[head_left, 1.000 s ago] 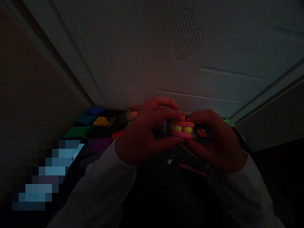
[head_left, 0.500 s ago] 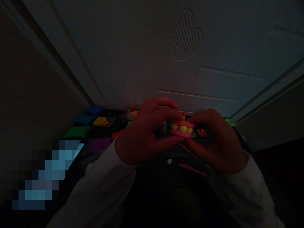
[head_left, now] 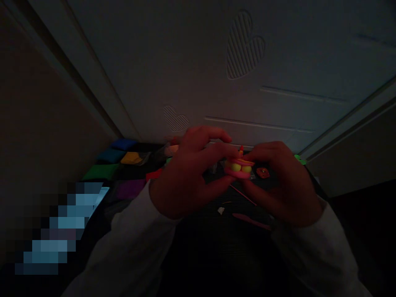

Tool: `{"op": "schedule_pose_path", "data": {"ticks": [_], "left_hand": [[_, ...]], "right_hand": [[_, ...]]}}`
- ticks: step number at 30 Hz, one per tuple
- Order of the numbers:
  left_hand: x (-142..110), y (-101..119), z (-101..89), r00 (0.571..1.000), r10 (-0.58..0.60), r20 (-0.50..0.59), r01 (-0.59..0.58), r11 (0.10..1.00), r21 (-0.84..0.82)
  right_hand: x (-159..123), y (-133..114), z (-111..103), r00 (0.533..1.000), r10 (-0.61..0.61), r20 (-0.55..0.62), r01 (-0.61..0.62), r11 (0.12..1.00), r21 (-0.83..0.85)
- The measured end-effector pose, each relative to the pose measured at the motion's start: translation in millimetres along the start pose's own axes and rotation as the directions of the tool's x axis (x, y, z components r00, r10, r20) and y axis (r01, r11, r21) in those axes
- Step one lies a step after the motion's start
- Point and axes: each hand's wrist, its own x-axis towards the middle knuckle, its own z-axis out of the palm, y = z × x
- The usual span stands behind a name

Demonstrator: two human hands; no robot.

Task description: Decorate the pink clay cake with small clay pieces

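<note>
Pink model (head_left: 243, 175) turned between fingertips.
It is pinched by left hand (head_left: 188, 177) and right hand (head_left: 283, 181); another side is presented, two yellow balls (head_left: 236, 166) where three were seen.

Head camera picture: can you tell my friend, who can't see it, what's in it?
A person's left hand and right hand hold a small pink model with yellow balls between its layers, in dim light. A pink tool lies on the dark table, a green packet to the left; a pale panel with striped hearts stands behind.
</note>
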Motion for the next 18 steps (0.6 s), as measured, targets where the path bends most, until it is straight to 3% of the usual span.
{"op": "schedule_pose_path", "data": {"ticks": [7, 18], "left_hand": [[-0.9, -2.0, -0.4, 0.999, -0.041, 0.014, 0.042, 0.995, -0.085], [2.2, -1.7, 2.2, 1.0, -0.015, -0.009, 0.015, 1.0, 0.004]], "right_hand": [[-1.2, 1.7, -1.0, 1.0, 0.01, 0.008, -0.01, 0.999, 0.037], [0.6, 2.8, 0.5, 1.0, 0.009, 0.03, -0.009, 1.0, -0.012]]}}
